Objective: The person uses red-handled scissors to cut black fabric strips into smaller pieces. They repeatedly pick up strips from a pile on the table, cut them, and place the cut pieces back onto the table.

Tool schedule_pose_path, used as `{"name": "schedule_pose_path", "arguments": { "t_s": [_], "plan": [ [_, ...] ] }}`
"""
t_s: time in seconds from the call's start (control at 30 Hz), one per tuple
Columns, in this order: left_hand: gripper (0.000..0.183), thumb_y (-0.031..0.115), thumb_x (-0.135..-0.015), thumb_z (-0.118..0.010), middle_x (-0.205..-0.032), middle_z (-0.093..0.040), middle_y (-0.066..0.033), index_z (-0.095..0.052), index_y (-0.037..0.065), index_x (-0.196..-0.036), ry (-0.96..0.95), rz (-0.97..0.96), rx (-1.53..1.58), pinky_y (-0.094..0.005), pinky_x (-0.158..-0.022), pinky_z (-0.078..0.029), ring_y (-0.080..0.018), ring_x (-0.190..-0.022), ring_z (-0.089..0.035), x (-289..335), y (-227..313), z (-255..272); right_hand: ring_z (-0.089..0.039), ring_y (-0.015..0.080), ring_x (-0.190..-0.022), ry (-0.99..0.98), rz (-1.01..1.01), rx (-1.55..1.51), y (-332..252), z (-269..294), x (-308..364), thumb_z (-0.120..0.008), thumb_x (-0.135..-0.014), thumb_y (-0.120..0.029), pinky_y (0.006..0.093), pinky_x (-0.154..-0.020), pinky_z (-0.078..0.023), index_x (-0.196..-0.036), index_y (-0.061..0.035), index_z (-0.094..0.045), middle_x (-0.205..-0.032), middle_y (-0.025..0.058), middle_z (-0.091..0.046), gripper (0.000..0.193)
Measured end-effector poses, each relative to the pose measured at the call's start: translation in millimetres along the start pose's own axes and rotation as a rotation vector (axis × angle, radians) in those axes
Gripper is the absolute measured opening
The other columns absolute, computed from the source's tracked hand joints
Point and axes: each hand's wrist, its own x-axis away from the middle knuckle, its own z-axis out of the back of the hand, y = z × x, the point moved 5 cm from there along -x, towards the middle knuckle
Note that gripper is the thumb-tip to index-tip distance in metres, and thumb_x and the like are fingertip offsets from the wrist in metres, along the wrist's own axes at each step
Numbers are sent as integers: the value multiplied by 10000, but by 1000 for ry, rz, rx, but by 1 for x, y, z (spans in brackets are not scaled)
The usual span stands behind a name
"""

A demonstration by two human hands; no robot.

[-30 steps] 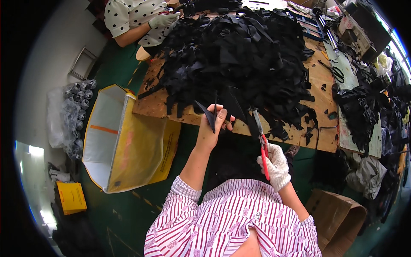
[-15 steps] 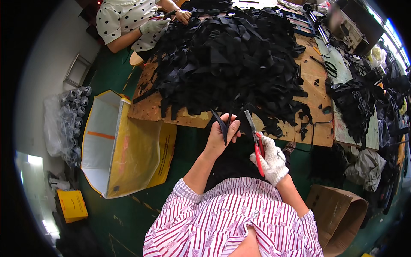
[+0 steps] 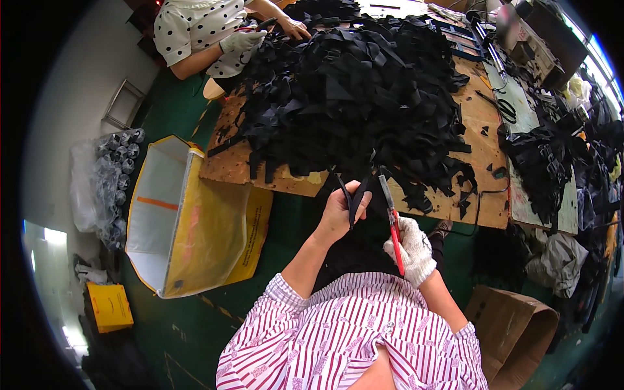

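Note:
My bare left hand [image 3: 339,211] pinches a narrow black fabric strip [image 3: 351,205], which hangs folded between thumb and fingers. In a white knitted glove, my right hand [image 3: 413,249] grips red-handled pliers [image 3: 395,231]. Their long grey jaws point up and away, close to the right of the strip but apart from it. Beyond both hands rises a large heap of black fabric strips [image 3: 351,97], its near edge just past my fingertips.
The heap lies on a wooden table [image 3: 481,175]. Across it a co-worker's gloved hand [image 3: 240,41] holds a tool. Black scissors [image 3: 504,107] lie at the right. A yellow-and-white bin [image 3: 195,227] stands on the left, a cardboard box [image 3: 513,331] lower right.
The pliers' red handles have come together in my right hand. My left hand has shifted slightly right, and the strip in it hangs lower.

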Motion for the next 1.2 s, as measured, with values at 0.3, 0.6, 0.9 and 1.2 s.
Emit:
{"name": "schedule_pose_path", "arguments": {
  "t_s": [0.3, 0.6, 0.9, 1.2],
  "plan": [
    [104, 140, -893, -591, -619, -487, 53, -557, 66, -828, 41, 67, 9, -181, -479, -385, -30, -523, -488, 3, -9, 4, -617, 291, -736, -8, -11, -18, -2, 0, 4, -725, -706, -230, 373, -693, -479, -1106, -23, -479, -824, 138, -619, 513],
    [127, 185, -907, -571, -603, -470, 40, -527, 66, -897, 114, 74, 136, -176, -444, -331, -28, -496, -443, 13, -5, -2, -628, 345, -776, -54, 34, 115, -8, 4, -1, -733, -688, -254, 393, -714, -490, -1226, -56, -445, -867, 164, -635, 641],
    [141, 187, -904, -574, -619, -463, 34, -510, 74, -959, 57, 113, 192, -174, -432, -311, -34, -510, -443, 15, -12, -11, -632, 346, -748, 5, 65, 137, -7, 6, 4, -736, -675, -260, 395, -696, -497, -1214, -50, -450, -847, 165, -637, 645],
    [128, 200, -910, -562, -602, -456, 31, -517, 81, -896, 223, 150, 485, -173, -420, -303, -24, -495, -436, 17, -15, -13, -628, 336, -760, -77, 2, 89, 6, 0, 7, -714, -687, -272, 397, -698, -488, -1224, -60, -441, -844, 156, -631, 638]
  ]
}}
